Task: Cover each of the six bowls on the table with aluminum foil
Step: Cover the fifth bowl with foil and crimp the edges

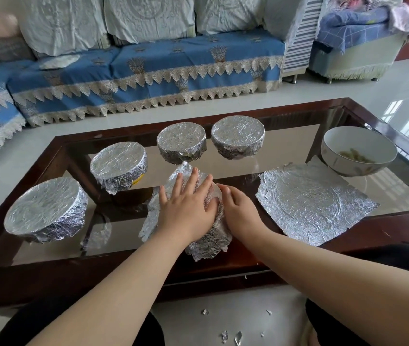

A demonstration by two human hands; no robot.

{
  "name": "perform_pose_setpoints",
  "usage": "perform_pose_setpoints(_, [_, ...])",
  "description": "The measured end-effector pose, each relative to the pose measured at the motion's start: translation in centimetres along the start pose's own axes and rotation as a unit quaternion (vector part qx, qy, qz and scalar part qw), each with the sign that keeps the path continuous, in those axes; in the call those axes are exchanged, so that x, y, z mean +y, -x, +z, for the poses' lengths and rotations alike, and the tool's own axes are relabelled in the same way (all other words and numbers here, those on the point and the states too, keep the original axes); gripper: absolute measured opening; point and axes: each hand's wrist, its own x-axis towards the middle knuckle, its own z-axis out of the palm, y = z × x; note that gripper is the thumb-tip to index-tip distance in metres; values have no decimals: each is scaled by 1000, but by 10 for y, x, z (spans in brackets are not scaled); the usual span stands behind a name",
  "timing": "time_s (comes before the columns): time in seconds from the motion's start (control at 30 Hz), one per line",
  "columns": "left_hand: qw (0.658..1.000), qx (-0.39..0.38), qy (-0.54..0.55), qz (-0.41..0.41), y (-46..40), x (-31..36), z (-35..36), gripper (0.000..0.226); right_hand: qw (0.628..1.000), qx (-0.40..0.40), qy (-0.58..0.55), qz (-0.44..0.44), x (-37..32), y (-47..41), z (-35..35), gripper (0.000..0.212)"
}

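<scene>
While four foil-covered bowls [119, 164] sit across the table's [385, 222] left and back, the left hand [188, 208] presses spread fingers on the foil [208, 242] over the middle bowl; the right hand [239, 211] curls against its side. Rightward lie a flat foil sheet [313, 203] and an uncovered bowl [358, 151].

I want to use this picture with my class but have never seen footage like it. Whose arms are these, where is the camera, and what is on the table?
No machine here: a person wears a camera on the head, so you look down along their own two arms. On the glass-topped table stand four bowls already wrapped in foil: one near left, one behind it, and two at the back. The left hand presses flat on foil over a fifth bowl, while the right hand works its side. A spare foil sheet lies to the right, beside an uncovered white bowl with some food inside.
</scene>
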Motion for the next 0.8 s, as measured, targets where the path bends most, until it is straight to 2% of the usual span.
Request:
perform_pose_setpoints(0.17, [1000,-1,-6,-1,0,0,0,59,997,39,-36,64,14,5,2,24])
perform_pose_setpoints(0.6, [1000,0,-16,-2,-2,0,1,60,972,79,-176,137,13,17,9,35])
perform_pose_setpoints(0.8, [1000,3,-15,-3,-2,0,1,60,979,87,-136,127,13,20,12,31])
